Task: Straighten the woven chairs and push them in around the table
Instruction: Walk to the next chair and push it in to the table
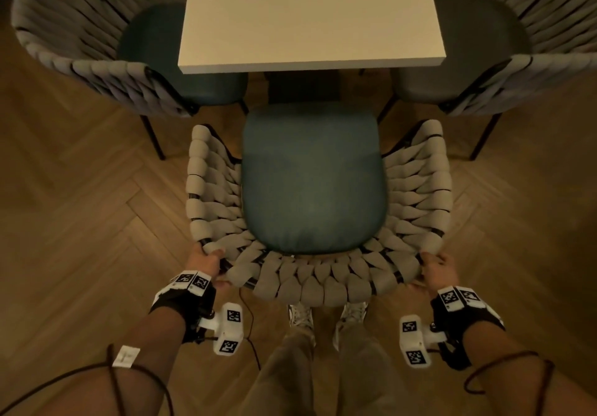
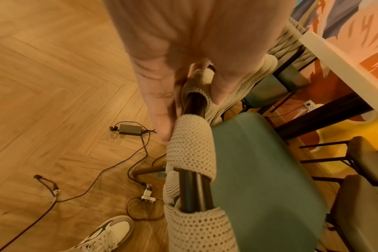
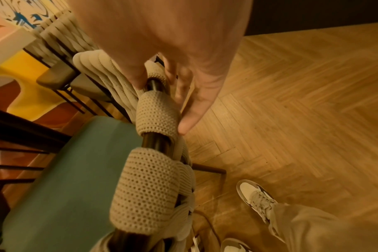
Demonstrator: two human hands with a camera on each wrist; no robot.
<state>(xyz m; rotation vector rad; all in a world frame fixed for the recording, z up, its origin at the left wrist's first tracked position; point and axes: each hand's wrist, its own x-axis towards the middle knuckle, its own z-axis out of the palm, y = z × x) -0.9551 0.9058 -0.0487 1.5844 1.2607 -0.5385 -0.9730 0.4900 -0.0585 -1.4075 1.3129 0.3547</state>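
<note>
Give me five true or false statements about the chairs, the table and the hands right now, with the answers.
1. Both hands grip the top rail of the near woven chair with the teal seat cushion. True: the left hand and the right hand hold its back corners.
2. That chair's seat is fully under the white rectangular table. False: the whole cushion is clear of the tabletop edge.
3. A woven chair stands at each side of the table. True: the left side chair and the right side chair.
4. A black power adapter with cables lies on the tabletop. False: it lies on the wooden herringbone floor.
5. The tabletop holds plates. False: it shows nothing on it.
</note>
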